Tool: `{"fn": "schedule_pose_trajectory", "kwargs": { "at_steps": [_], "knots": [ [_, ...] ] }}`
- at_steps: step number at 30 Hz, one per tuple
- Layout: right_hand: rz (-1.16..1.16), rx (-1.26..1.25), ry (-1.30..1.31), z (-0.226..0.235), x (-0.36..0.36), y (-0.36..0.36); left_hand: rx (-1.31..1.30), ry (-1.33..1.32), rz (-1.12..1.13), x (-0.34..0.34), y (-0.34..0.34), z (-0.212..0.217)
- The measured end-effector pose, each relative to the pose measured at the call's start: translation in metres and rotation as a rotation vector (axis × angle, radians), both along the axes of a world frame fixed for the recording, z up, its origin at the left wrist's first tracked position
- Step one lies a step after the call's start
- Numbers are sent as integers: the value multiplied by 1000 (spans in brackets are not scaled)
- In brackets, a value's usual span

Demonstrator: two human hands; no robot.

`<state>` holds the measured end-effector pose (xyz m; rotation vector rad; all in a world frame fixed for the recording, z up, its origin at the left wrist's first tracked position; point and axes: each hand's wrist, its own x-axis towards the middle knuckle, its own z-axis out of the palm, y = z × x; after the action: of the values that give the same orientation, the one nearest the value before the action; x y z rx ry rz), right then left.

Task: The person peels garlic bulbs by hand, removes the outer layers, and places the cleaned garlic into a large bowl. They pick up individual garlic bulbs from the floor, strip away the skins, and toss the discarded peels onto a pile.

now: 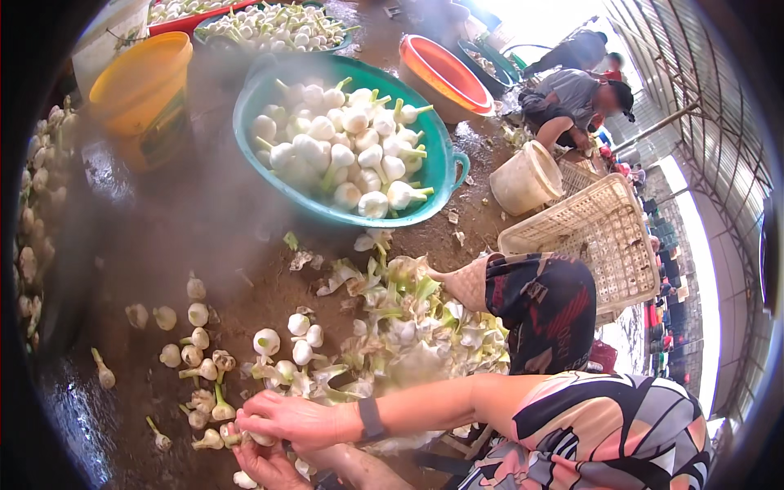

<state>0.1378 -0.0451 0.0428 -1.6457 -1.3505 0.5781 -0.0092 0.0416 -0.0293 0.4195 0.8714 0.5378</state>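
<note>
- Right grip (286,418): bare hand, dark band (371,416) on the wrist; fingers bent and nearly closed, pressing from above on a pale, rounded garlic bulb (262,438).
- Left grip (271,468): bare hand, positioned below the right; fingers curled and nearly closed around the same bulb from beneath. Both grips are engaged; the fingers partly cover the bulb.
- Bulb location: between the two hands, low in the view, above the floor and near the loose garlic bulbs with short green stems (198,314).
- Work surface: brown, wet floor (163,253), with scattered scraps.
- Peel pile: heap of pale and yellow-green garlic leaves and skins (425,327), beyond the right forearm, beside a bent leg in dark patterned cloth (535,306).
- Main container: round green plastic basin with side handles (318,203), holding white trimmed bulbs (322,127).
- Other containers: yellow plastic bucket (140,77) to the left of the basin; orange-red round basin (445,72) behind it; off-white bucket (518,180) and off-white slotted plastic crate (604,233) to its right.
- Room: a co-worker in grey (567,88) bends over at the upper right; a ribbed metal roof on a frame (682,73) spans the right side.
</note>
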Motion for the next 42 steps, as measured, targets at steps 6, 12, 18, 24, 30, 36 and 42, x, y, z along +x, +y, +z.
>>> {"fn": "schedule_pose_trajectory", "kwargs": {
  "at_steps": [6, 12, 18, 24, 30, 36, 42],
  "knots": [
    [58, 16, -54, -14, 2, -8, 485, 243, -50, 10, -20, 6],
    [80, 147, -182, -22, -16, 9, 174, 138, 90, -3, -8, 3],
    [56, -116, 149, -17, -11, 8, 269, 80, 182, 11, -21, 48],
    [41, -45, -194, -18, -28, 9, 168, 188, 164, -11, -7, 7],
    [33, 72, -414, -27, -33, 6, 619, 560, -199, -31, -6, -19],
    [77, -136, -35, -9, -23, 12, 175, 345, 280, 6, -12, 40],
    [-175, -696, 1381, -12, 8, 31, 358, 288, 302, -8, -24, 7]
  ]
}}
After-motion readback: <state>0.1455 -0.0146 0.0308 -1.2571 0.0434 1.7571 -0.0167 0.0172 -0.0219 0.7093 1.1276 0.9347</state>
